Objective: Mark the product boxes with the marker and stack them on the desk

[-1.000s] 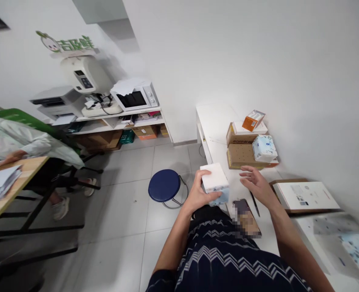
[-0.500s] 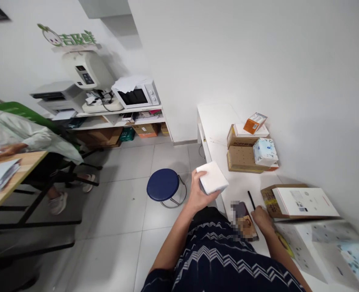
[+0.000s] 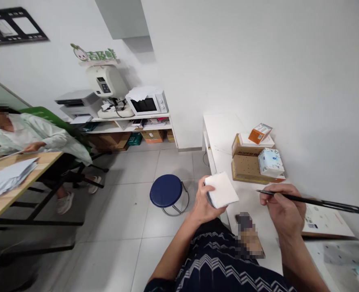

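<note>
In front of my body, my left hand [image 3: 205,205] is closed around a white block-shaped stack [image 3: 222,190], perhaps sticky notes or paper. Its pale flat face points up, my thumb lying over one edge. To the right, my right hand [image 3: 285,211] is raised above the white table [image 3: 222,129] and grips a black pen [image 3: 313,201] between thumb and fingers. The pen's tip points left toward the stack, with a gap between them, and its clip end sticks out to the right. A phone [image 3: 250,235] lies on the table below, its screen blurred out.
Cardboard boxes [image 3: 249,169], a small orange-and-white box [image 3: 260,133] and a tissue pack [image 3: 271,162] sit along the wall. A blue stool [image 3: 166,190] stands on the floor. At left, a person [image 3: 36,134] sits at a wooden desk [image 3: 53,156]. A microwave [image 3: 147,101] is on the back shelf.
My right hand has picked up the black pen from the table and lifted it. My left hand still holds the white stack. The view has swung slightly up and left.
</note>
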Demonstrator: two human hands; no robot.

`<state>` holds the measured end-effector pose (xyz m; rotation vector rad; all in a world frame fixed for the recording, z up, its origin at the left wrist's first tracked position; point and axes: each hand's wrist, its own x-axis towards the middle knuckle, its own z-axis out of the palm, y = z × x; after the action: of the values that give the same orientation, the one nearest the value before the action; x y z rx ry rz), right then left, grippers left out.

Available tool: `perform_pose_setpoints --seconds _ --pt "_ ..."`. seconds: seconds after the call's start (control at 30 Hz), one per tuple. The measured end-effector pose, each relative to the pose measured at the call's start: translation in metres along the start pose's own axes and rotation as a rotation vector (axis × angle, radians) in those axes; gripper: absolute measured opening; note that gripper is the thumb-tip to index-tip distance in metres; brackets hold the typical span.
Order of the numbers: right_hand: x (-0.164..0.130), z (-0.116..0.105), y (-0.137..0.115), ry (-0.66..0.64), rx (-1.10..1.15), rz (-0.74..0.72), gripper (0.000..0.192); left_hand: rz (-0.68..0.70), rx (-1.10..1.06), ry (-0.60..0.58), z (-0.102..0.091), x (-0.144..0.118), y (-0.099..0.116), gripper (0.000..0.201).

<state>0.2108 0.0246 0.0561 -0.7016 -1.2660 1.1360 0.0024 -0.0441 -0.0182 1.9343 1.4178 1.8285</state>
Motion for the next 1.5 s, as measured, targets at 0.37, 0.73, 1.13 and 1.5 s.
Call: perform_pose_setpoints --seconds 0.37,0.73,1.13,1.5 --pt "0.004 0.062 -0.024 -0.425 -0.455 -0.277 0.010 0.051 0.068 -0.074 -0.011 0.000 0.020 0.086" --pt "-0.005 0.067 -0.021 -0.434 -0.615 -0.366 0.010 0.083 0.040 -0.087 -0.011 0.003 0.028 0.081" --pt "-0.007 0.064 -0.016 -0.439 -0.649 -0.352 0.009 0.084 0.075 -0.106 -0.012 0.003 0.028 0.078" --pt "-0.007 0.066 -0.017 -0.468 -0.655 -0.323 0.010 0.098 0.066 -0.104 -0.014 0.003 0.028 0.076"
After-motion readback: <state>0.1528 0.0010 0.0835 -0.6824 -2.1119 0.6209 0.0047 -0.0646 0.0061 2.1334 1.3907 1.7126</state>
